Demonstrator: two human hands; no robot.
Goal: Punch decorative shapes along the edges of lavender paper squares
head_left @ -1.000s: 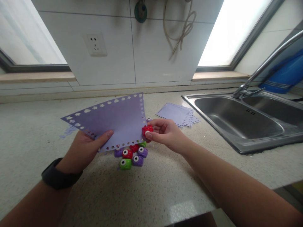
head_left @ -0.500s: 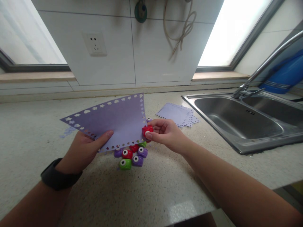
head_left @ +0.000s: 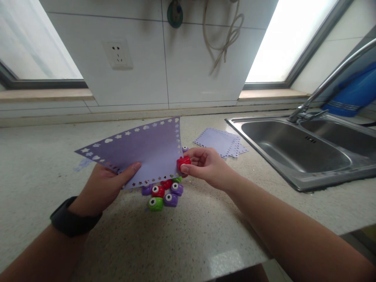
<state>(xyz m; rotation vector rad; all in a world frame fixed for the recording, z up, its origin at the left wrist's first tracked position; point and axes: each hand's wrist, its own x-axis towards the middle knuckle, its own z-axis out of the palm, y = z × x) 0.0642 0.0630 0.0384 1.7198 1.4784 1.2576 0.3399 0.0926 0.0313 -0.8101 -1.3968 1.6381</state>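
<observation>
A purple sheet of paper (head_left: 147,149) is held up and tilted above the counter, with hearts, stars and flowers cut out along its edges. My left hand (head_left: 110,186) grips its lower left edge, thumb on the near face and the fingers mostly hidden behind. Between the thumb and fingers of my right hand (head_left: 207,168) is a red craft punch (head_left: 183,163), at the right edge of the sheet. Below the paper lie several more punches, among them a green punch (head_left: 155,204), a purple punch (head_left: 170,199) and another red punch (head_left: 158,191).
A stack of purple punched sheets (head_left: 217,140) lies on the speckled counter (head_left: 188,243) behind my right hand. Small paper cut-outs (head_left: 83,164) are scattered at the left. To the right is a steel sink (head_left: 293,147) with a faucet (head_left: 302,111).
The upper right part of the paper has shifted slightly right and its curve has altered a little. The red punch has moved barely to the right. Both hands keep their holds.
</observation>
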